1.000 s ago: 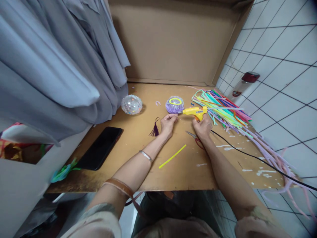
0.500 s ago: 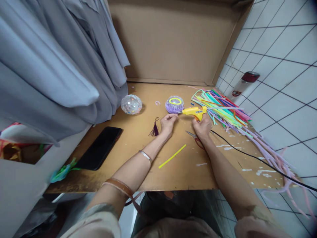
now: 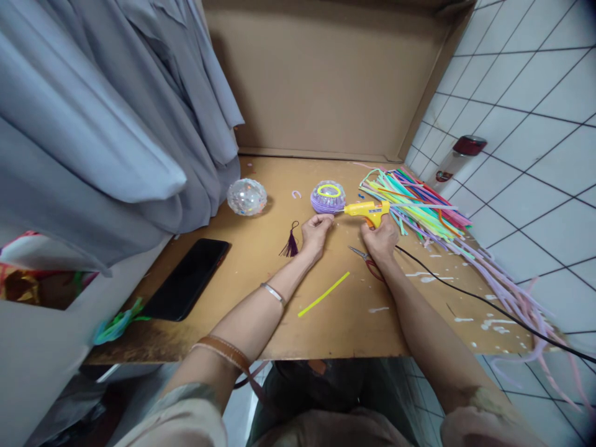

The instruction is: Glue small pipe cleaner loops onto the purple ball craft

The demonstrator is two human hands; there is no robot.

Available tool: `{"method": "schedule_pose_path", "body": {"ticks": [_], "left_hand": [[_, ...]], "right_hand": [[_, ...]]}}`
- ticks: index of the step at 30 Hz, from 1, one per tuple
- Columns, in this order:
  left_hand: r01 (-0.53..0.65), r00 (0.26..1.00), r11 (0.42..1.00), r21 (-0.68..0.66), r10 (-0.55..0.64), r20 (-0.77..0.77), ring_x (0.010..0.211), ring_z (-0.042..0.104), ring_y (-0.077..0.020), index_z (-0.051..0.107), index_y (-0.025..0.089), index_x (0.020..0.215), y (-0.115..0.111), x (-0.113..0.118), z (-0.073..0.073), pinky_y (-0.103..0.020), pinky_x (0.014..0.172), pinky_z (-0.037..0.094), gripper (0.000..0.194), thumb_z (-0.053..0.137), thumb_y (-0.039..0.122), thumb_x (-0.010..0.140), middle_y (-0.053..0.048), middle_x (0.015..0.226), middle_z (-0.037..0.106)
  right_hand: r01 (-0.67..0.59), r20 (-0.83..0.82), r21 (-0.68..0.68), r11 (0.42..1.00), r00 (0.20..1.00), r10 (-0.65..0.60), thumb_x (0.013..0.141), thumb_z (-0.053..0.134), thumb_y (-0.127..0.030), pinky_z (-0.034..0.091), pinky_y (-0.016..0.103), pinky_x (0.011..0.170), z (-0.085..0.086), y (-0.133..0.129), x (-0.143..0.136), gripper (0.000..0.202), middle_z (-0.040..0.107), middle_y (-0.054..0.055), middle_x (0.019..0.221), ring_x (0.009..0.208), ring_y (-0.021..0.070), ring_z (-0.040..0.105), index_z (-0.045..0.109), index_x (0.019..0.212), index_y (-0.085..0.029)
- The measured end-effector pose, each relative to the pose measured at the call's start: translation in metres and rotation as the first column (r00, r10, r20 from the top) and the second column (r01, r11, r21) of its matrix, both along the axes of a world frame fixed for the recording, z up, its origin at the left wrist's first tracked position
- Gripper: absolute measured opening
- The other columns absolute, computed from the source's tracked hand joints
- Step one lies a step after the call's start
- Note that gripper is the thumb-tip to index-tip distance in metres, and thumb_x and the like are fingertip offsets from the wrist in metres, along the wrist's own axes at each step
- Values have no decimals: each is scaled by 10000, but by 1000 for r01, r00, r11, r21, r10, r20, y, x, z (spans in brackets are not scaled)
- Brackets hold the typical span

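My right hand (image 3: 382, 239) is wrapped round the handle of a yellow hot glue gun (image 3: 365, 210), whose nozzle points left. My left hand (image 3: 317, 234) is closed in a pinch close to the nozzle tip; what sits between the fingertips is too small to make out. Just beyond the fingertips stands a round clear ornament (image 3: 328, 197), with purple pipe cleaner wound on its lower part and a yellow ring on top. A dark purple tassel (image 3: 291, 242) lies left of my left hand. Scissors (image 3: 367, 261) with red handles lie partly under my right wrist.
Colourful pipe cleaners (image 3: 419, 205) are heaped at the right by the tiled wall, near a red-lidded clear jar (image 3: 459, 161). The gun's black cord (image 3: 465, 295) crosses the right side. A second clear ball (image 3: 247, 197), a black phone (image 3: 189, 279) and a yellow pipe cleaner (image 3: 323, 295) lie on the table.
The glue gun has shifted very slightly to the right at its nozzle. Otherwise both hands and the objects stay nearly where they were.
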State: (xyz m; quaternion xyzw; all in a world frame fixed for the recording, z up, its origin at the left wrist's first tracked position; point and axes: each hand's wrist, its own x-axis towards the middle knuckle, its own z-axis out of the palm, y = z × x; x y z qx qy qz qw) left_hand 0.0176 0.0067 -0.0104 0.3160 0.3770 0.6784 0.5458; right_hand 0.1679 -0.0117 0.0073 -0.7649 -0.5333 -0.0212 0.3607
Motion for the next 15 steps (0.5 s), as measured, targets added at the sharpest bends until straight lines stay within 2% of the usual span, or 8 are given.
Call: {"method": "schedule_pose_path", "body": {"ticks": [7,12,15], "left_hand": [[24,999,999,28,-25,33,601,507,-91,702,164,642,0,-1,-2,-251,686,434,126,784,251,603,20,601,629],[16,999,1000,6,-17,43,615,510,-91,697,160,646,2,0,-4,-248,680,426,161,812,265,607,14,627,630],[12,1000,1000,7,-12,24,613,504,-92,691,162,644,2,-1,-4,-245,667,418,168,811,277,622,17,619,618]], "right_hand": [[67,-160,64,996,986,-56,755,568,-423,481,425,852,2,6,8,468,697,155,995,953,326,636,607,1122,-136],[181,-259,17,983,951,-171,754,595,-444,489,423,836,9,9,20,481,692,166,1014,950,330,642,595,1117,-128],[225,-247,-24,974,943,-224,772,579,-453,493,421,820,11,9,27,496,680,176,1053,963,331,641,597,1134,-116]]}}
